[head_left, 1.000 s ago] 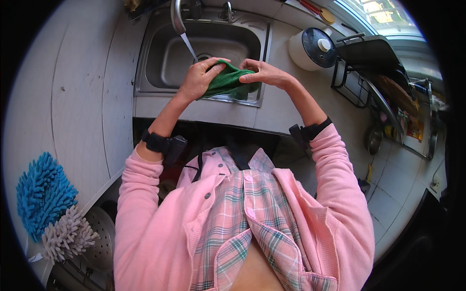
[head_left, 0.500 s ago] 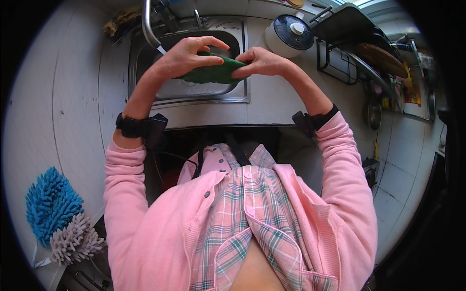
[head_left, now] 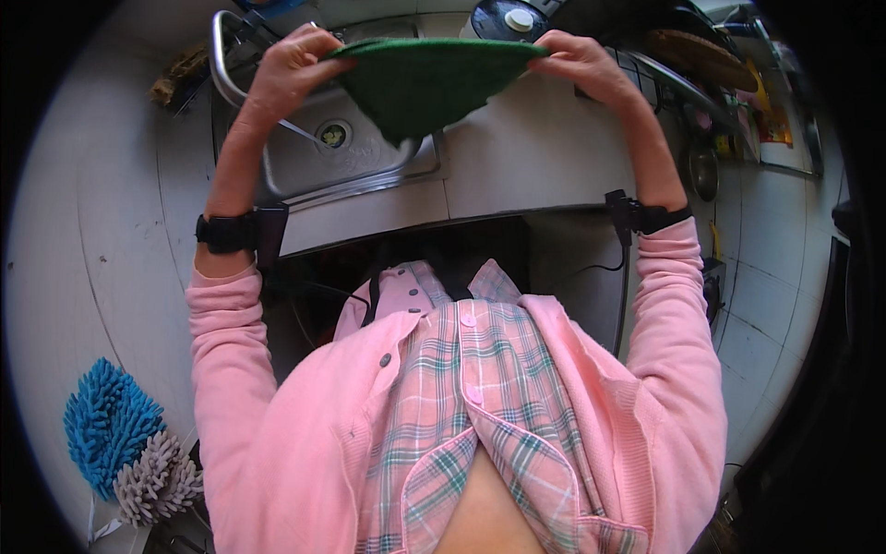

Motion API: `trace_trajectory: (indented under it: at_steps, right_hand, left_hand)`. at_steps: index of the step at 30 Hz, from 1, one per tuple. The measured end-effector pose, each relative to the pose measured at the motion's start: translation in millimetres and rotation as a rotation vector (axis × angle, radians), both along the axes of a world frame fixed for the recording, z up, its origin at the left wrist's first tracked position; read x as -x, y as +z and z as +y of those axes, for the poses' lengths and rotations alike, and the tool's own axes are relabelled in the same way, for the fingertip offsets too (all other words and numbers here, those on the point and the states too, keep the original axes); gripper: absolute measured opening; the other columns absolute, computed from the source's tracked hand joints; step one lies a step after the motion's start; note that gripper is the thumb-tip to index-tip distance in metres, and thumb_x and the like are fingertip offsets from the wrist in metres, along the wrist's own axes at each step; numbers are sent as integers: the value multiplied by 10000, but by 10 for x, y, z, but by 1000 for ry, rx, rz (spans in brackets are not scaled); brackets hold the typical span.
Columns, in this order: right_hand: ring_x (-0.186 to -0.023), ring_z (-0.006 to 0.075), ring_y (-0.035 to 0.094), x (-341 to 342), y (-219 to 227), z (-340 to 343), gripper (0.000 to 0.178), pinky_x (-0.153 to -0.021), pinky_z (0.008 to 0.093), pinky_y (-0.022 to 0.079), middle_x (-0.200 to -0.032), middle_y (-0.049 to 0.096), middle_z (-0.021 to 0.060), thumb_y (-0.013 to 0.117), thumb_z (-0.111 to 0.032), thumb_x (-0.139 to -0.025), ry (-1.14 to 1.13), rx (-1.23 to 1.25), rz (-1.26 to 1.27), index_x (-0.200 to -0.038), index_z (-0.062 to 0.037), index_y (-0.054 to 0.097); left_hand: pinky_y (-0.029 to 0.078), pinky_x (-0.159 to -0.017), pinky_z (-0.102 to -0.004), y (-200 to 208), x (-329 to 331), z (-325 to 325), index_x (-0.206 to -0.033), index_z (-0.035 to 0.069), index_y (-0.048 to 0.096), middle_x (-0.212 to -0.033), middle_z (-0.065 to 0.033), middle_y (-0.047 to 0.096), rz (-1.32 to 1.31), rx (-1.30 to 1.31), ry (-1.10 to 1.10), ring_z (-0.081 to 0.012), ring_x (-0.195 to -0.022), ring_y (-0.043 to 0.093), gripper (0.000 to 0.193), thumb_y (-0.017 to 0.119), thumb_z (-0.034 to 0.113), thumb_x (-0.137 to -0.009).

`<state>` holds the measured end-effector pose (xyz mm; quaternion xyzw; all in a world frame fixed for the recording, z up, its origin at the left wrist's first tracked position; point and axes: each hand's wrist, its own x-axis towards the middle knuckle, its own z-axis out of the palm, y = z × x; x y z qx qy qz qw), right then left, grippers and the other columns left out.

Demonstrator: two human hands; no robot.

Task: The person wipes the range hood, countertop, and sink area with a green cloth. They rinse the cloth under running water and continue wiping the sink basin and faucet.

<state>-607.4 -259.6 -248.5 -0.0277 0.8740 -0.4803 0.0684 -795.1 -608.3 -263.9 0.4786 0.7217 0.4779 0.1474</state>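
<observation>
A green cloth [head_left: 420, 85] is stretched between my hands above the sink and the counter, its top edge nearly straight and its lower part hanging to a point. My left hand [head_left: 293, 72] pinches the cloth's left corner. At the opposite corner, my right hand [head_left: 588, 66] grips it between thumb and fingers. Below the cloth lies the steel sink [head_left: 286, 194], partly covered by it. A curved metal faucet [head_left: 221, 60] stands beside my left hand, and a thin stream of water seems to run toward the drain [head_left: 332, 136], which holds yellow-green scraps.
A white pot with a dark lid [head_left: 494, 20] stands behind the cloth. Dark racks and a round wooden board [head_left: 697, 54] are at the far right. A small pan [head_left: 704, 175] hangs below them. Blue [head_left: 109, 420] and grey fluffy cleaning mitts [head_left: 157, 480] hang at the lower left.
My hands have moved apart and up, spreading the bunched green cloth into a taut hanging triangle. The view has shifted slightly, and the sink drain now shows.
</observation>
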Motion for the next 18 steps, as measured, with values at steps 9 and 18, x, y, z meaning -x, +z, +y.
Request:
trace_trajectory:
  at_steps: [9,18]
  right_hand:
    - [-814,81,572,-1138,-17,187,162,-760,228,452,-849,625,-1,659,-126,-847,13,87,-210,-983,-39,673]
    - [-866,91,580,-1848,-1613,-45,220,-837,260,441,-899,678,20,657,-155,-833,-125,189,-738,-1001,-15,678]
  left_hand:
    - [514,-783,-239,-402,-662,-58,-1085,12,658,-931,-33,662,-549,141,-304,-97,-870,614,245,629,11,-842]
    - [478,-764,-282,-1796,-1278,127,-1046,-27,643,-842,-48,658,-568,585,-456,-102,-783,570,221,615,90,-861]
